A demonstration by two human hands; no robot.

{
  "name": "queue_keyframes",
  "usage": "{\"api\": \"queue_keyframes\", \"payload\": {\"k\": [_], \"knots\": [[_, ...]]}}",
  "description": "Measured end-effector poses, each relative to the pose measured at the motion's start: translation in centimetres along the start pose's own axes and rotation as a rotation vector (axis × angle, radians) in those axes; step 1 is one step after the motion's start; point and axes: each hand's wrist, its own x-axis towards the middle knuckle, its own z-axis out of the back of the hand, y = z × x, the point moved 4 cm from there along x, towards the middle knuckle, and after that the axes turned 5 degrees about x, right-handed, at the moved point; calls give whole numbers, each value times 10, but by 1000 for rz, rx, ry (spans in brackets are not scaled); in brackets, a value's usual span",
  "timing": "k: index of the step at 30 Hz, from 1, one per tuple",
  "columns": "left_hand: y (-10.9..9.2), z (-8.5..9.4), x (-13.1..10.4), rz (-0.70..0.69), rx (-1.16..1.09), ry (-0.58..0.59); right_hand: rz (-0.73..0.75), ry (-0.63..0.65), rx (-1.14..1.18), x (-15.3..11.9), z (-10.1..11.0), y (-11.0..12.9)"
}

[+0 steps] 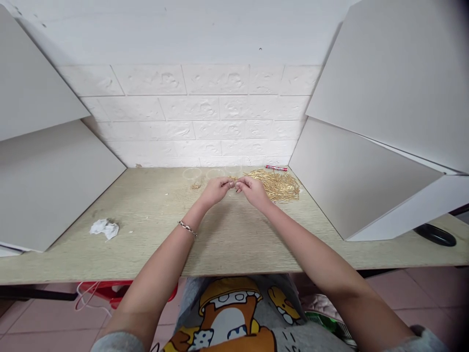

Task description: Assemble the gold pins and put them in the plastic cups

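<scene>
My left hand (216,189) and my right hand (252,190) meet over the far middle of the table, fingertips pinched close together. What they hold between them is too small and too covered by the fingers to make out. Just right of my right hand lies a wide pile of thin gold-coloured rods (280,186). A small heap of tiny gold pieces (195,186) sits left of my left hand. Behind the hands stand clear round containers, one at the left (192,173) and another beside it (215,173).
A red tube (276,168) lies by the wall behind the rods. Crumpled white tissue (104,228) is on the table's left. Grey-white panels (47,181) close in the left side, more panels (370,171) the right. A black mouse-shaped object (435,234) rests at far right.
</scene>
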Motion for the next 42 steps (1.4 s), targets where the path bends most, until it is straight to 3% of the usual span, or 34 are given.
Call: {"api": "queue_keyframes", "payload": {"k": [5, 15, 32, 42], "knots": [[2, 3, 0, 47, -35, -2, -45, 1, 152, 1, -2, -3], [-7, -3, -2, 72, -149, 13, -38, -87, -21, 2, 0, -4], [-3, -8, 0, 40, -144, 0, -159, 12, 106, 5, -6, -17], [-1, -9, 0, 34, -127, 0, -164, 2, 118, 5, -6, -18]]}}
